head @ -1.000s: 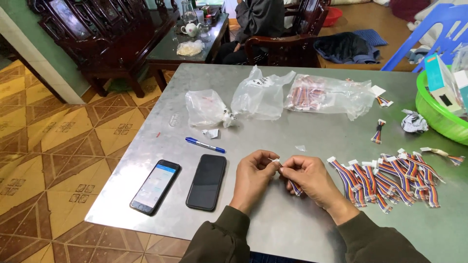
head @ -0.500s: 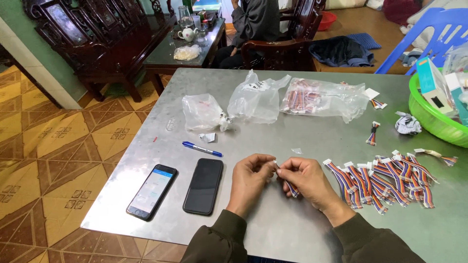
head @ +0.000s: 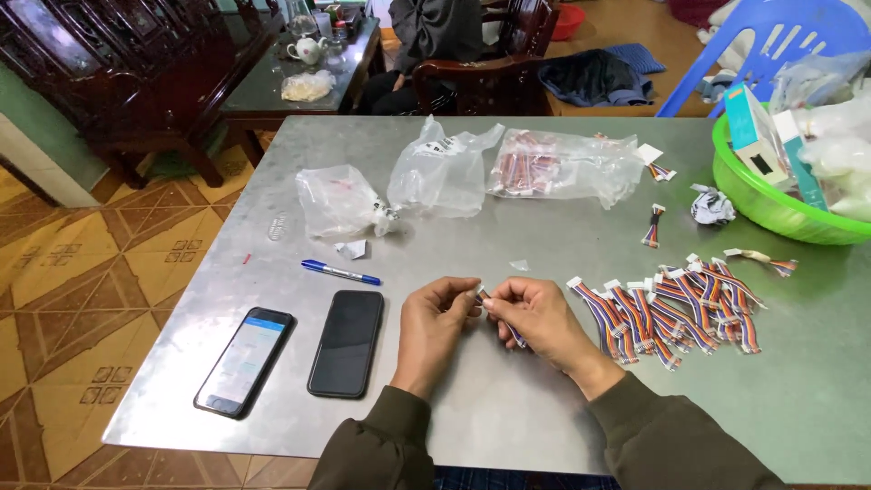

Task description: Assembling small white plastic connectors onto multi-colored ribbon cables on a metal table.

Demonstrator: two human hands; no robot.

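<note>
My left hand [head: 435,327] and my right hand [head: 537,319] meet over the metal table [head: 508,408], both pinching one short multicoloured ribbon cable [head: 513,336] with a white connector at its end. The cable's striped tail hangs below my right fingers. Just to the right lies a row of several matching ribbon cables [head: 671,308] with white plugs.
Two phones [head: 347,341] [head: 245,359] and a blue pen [head: 341,271] lie to the left. Clear plastic bags [head: 443,172] [head: 562,165] sit farther back. A green basin [head: 771,204] of boxes stands at the right edge. A person sits on dark wooden chairs [head: 481,77] beyond the table.
Both hands stay together on the cable with only small finger movement. The camera view has shifted slightly.
</note>
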